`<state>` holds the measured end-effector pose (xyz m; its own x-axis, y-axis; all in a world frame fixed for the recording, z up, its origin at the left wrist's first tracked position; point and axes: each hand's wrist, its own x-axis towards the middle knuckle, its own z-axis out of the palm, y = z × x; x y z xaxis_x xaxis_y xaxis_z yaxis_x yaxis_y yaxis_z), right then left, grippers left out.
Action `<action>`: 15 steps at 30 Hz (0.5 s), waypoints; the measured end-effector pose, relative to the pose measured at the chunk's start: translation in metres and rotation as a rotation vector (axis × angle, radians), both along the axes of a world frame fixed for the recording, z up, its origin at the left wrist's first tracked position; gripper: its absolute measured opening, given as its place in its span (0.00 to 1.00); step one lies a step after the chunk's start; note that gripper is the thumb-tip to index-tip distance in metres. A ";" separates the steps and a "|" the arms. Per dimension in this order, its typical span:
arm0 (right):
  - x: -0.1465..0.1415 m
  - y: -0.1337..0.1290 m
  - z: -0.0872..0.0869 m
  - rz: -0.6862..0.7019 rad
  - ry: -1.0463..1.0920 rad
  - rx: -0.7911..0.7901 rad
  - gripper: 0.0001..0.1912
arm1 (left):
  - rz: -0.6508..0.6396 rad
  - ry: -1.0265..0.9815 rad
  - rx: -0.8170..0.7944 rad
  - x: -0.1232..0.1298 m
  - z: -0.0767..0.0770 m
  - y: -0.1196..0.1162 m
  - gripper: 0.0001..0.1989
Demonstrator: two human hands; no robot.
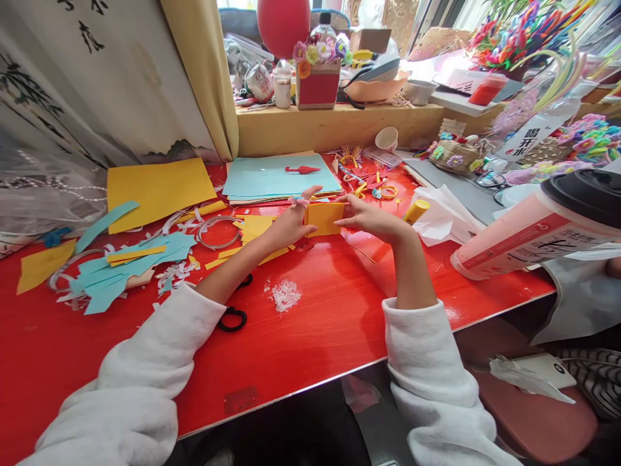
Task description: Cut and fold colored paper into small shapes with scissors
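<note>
A small folded piece of yellow paper (325, 219) stands upright on the red table between my hands. My left hand (291, 225) grips its left edge, with the thumb in front and a finger raised above. At the right edge, my right hand (369, 217) holds the paper between thumb and fingers. Yellow paper strips (255, 228) lie beside and under my left hand. Black-handled scissors (233, 320) are partly hidden by my left forearm. Close to my right hand is a yellow glue stick (416, 210). White scraps (285, 296) lie in front.
Blue sheets (272, 175) carrying a red cutout (305, 169) are stacked behind my hands. Blue scraps (133, 265), tape rolls (217, 232) and a yellow sheet (160, 191) spread leftward. A large pink cup (528, 230) leans at right. The windowsill (272, 133) is crowded.
</note>
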<state>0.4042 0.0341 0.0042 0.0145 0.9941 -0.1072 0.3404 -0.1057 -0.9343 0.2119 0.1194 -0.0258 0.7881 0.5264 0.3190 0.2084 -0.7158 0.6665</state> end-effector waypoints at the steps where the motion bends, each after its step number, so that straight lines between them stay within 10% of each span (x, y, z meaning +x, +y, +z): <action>1: -0.001 -0.001 0.001 -0.002 0.015 -0.007 0.18 | 0.013 0.004 -0.003 0.000 0.000 0.000 0.37; 15: 0.006 0.015 -0.009 -0.149 0.124 0.173 0.10 | 0.139 -0.111 -0.153 0.007 -0.006 0.010 0.13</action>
